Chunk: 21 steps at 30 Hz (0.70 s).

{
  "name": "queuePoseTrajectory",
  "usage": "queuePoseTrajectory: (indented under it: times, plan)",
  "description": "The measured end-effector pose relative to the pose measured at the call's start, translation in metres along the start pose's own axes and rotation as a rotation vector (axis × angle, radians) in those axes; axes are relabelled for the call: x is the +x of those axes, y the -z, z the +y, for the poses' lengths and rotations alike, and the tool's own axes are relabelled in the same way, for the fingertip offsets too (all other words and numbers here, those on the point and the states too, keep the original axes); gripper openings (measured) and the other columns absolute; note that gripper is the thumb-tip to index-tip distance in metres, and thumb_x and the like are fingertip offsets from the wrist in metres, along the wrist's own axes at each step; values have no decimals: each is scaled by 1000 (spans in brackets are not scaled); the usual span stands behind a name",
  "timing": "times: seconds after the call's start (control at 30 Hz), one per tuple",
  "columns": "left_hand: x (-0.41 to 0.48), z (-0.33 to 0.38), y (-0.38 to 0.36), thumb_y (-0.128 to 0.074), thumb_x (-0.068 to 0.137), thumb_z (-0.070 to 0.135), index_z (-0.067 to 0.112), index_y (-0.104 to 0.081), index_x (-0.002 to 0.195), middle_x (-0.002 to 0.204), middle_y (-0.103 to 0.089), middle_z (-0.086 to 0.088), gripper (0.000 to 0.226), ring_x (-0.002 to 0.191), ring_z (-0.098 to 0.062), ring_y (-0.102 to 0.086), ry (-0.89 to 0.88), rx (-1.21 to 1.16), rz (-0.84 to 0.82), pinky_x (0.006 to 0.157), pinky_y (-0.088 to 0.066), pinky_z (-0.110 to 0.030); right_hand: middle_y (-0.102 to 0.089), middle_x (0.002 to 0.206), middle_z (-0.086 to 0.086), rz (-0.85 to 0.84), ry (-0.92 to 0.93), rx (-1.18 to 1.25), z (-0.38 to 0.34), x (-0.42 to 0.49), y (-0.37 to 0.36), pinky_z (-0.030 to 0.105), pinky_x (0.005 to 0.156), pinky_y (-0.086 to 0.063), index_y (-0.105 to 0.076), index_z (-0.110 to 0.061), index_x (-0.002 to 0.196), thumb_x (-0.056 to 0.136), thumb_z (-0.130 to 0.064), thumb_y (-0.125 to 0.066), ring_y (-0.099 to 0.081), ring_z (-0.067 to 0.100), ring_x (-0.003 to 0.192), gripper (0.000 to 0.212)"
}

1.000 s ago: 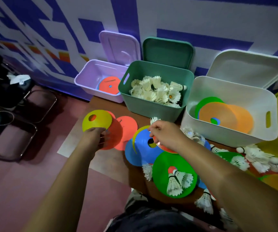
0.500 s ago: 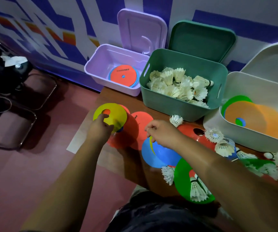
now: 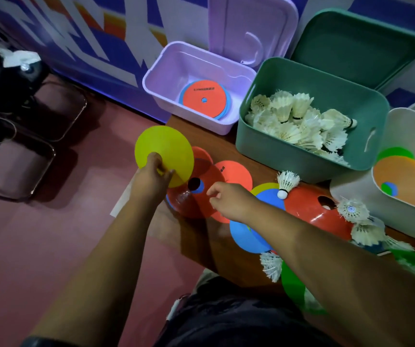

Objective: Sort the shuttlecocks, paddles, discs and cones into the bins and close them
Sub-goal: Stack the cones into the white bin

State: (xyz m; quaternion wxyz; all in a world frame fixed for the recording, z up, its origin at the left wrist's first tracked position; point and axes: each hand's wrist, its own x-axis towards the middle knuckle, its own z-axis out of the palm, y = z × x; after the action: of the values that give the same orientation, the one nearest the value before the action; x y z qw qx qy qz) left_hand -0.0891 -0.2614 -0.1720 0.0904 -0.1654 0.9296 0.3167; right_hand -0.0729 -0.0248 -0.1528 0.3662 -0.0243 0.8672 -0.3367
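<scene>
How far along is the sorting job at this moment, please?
Partly done. The green bin holds a heap of shuttlecocks, the lilac bin an orange disc, the white bin orange cones. In hand: the left hand pinches a yellow disc; the right hand hovers empty over a red cone. Left: loose shuttlecocks, cones and blue discs on the table, and the lids stand open.

Small black printed line near the top of the orange disc (image 3: 202,96) in the lilac bin (image 3: 156,78), too small to read, similar illegible mark on the second orange disc (image 3: 236,175) at the tabletop's (image 3: 224,149) left end
</scene>
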Motion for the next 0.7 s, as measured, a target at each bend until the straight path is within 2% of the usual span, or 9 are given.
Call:
queuePoseTrajectory:
  times: [0.07, 0.17, 0.23, 0.3, 0.43, 0.53, 0.6, 0.63, 0.7]
  plan:
    - [-3, -8, 8, -71, 97, 31, 9, -47, 121, 91, -58, -9, 41, 89, -45, -64, 16, -17, 33, 67, -36, -38, -71, 126, 7, -8, 23, -63, -3, 8, -6, 26, 84, -44, -61, -24, 141, 100, -22, -59, -66, 27, 113, 41]
    - [-7, -18, 16, -70, 98, 31, 8, -47, 130, 99, -63, -14, 45, 93, -42, -65, 42, -29, 48, 69, -35, -35, -68, 131, 13, -30, 47, -177, -7, 19, -11, 29, 79, -39, -49, -26, 154, 100, -20, -57, -64, 33, 119, 55]
    - [-11, -22, 18, -71, 98, 31, 8, -50, 133, 106, -66, -17, 47, 97, -42, -65, 56, -40, 50, 70, -35, -35, -64, 134, 14, -33, 64, -260, -8, 25, -15, 33, 80, -43, -43, -31, 157, 98, -18, -54, -62, 34, 120, 62]
    - [-17, -23, 20, -70, 98, 32, 8, -51, 133, 102, -63, -15, 46, 93, -39, -63, 69, -39, 55, 70, -34, -34, -58, 133, 11, -27, 81, -347, -9, 29, -18, 39, 85, -50, -39, -36, 158, 97, -17, -53, -61, 35, 120, 65]
    - [-27, -25, 20, -69, 99, 33, 9, -50, 131, 93, -59, -9, 44, 81, -26, -50, 114, -43, 60, 68, -30, -32, -53, 124, 6, 20, 120, -451, -12, 33, -21, 41, 82, -52, -46, -38, 150, 98, -16, -53, -63, 35, 112, 57]
    - [-34, -27, 20, -70, 99, 35, 11, -52, 132, 90, -59, -9, 45, 82, -30, -54, 137, -62, 62, 69, -33, -33, -55, 123, 6, -15, 159, -458, -13, 36, -20, 42, 88, -53, -48, -42, 149, 99, -26, -56, -61, 34, 114, 53]
    - [-38, -28, 20, -70, 99, 36, 12, -52, 133, 90, -60, -9, 45, 83, -32, -56, 145, -74, 61, 69, -34, -33, -61, 130, 7, -51, 174, -466, -14, 40, -21, 43, 93, -54, -49, -44, 150, 98, -29, -57, -61, 34, 119, 54]
    - [-39, -29, 21, -70, 99, 37, 13, -52, 132, 90, -61, -10, 44, 83, -32, -58, 146, -81, 61, 69, -36, -34, -64, 135, 9, -64, 181, -447, -15, 42, -22, 42, 94, -54, -50, -42, 150, 98, -29, -57, -62, 34, 121, 54]
    - [-41, -31, 22, -70, 98, 39, 15, -52, 125, 87, -65, -11, 40, 82, -35, -64, 139, -97, 67, 66, -42, -38, -65, 141, 12, -79, 188, -350, -19, 46, -26, 29, 92, -50, -53, -34, 153, 98, -25, -61, -62, 34, 125, 56]
